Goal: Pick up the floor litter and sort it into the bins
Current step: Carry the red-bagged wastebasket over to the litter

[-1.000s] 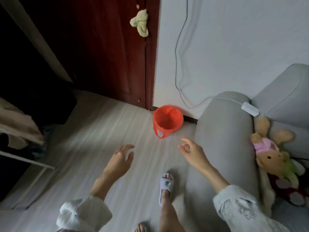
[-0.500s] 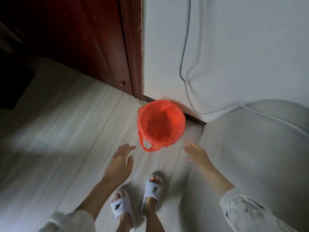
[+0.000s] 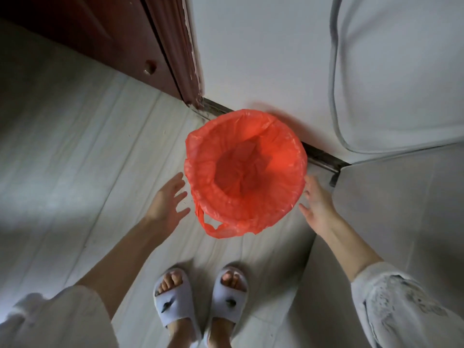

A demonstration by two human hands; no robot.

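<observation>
A small round bin lined with an orange-red plastic bag (image 3: pixel 288 169) stands on the pale floor against the white wall, straight in front of my feet. The bag looks empty inside, and one of its handles hangs over the near rim. My left hand (image 3: pixel 168 202) hovers just left of the bin with fingers spread, holding nothing. My right hand (image 3: pixel 316 202) is just right of the bin, fingers straight, close to the bag's edge and also empty. No litter shows on the floor.
A grey sofa arm (image 3: pixel 389 217) fills the right side, close to the bin. A dark red door and frame (image 3: pixel 160 54) stand at the upper left. A grey cable (image 3: pixel 335 79) loops on the wall. My feet in pale slippers (image 3: pixel 200 300) are below.
I have stepped up to the bin and look more steeply down on it. Both hands have come forward to either side of it.
</observation>
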